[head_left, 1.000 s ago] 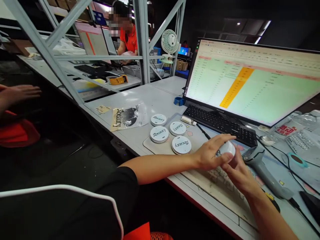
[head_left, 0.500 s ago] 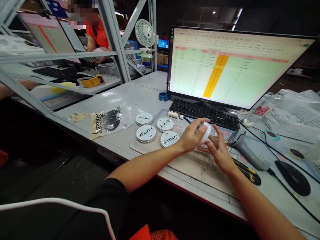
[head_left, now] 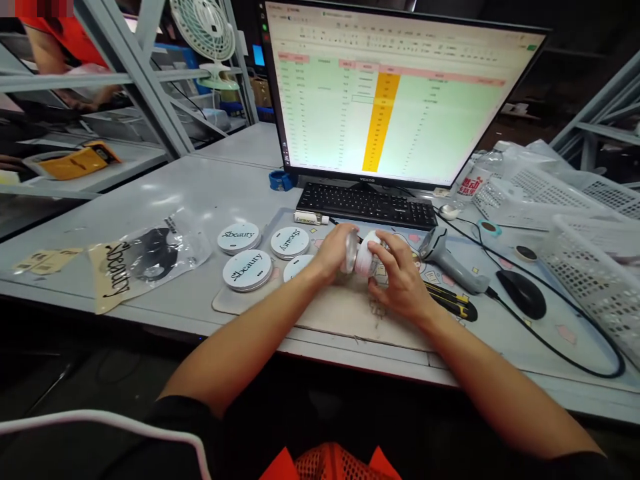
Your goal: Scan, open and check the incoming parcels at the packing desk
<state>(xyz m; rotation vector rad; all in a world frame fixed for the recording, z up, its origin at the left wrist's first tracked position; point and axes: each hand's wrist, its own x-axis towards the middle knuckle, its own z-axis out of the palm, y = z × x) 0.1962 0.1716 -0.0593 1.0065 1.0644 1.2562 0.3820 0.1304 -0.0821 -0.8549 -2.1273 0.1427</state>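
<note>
Since the last frame the white piece [head_left: 369, 253] has turned, and a clear piece [head_left: 351, 252] now shows to its left, both on the near side of the keyboard [head_left: 367, 205]. On my feed, my left hand [head_left: 334, 255] is closed around the clear piece and my right hand [head_left: 404, 283] grips the white one; I cannot tell whether the pieces touch. Left of the keyboard and nearer me lie round tins [head_left: 247, 270]; to its right, nearer me, a scanner [head_left: 456, 268] and a mouse [head_left: 521, 293].
</note>
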